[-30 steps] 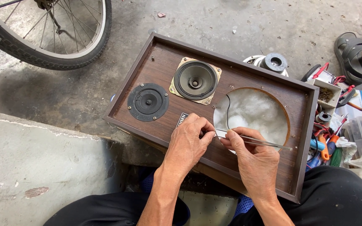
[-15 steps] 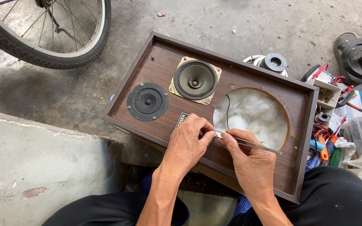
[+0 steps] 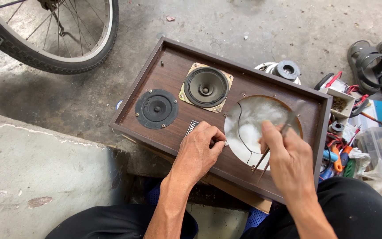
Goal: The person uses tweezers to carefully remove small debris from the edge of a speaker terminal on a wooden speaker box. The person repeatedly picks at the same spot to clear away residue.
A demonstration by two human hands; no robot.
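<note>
A brown wooden speaker cabinet (image 3: 173, 66) lies face up on the concrete. It carries a small black round driver (image 3: 156, 108), a mid driver (image 3: 205, 87) on a brass-coloured plate, and a large round hole (image 3: 255, 121) showing white wadding and a thin black wire. My left hand (image 3: 200, 152) rests on the panel at the hole's left edge, pinching a small white piece. My right hand (image 3: 288, 157) holds metal tweezers (image 3: 261, 161) over the hole's lower right, their tips pointing down-left onto the panel.
A bicycle wheel (image 3: 67, 53) stands at the top left. A concrete slab (image 3: 36, 177) lies at the lower left. To the right are screwdrivers and tools (image 3: 339, 155), a clear plastic box (image 3: 376, 146), a loose speaker magnet (image 3: 287, 70) and black sandals (image 3: 376, 62).
My right hand has swung the tweezers from lying level near my left fingers to pointing down-left over the hole's right side. My left hand has stayed put with the white piece.
</note>
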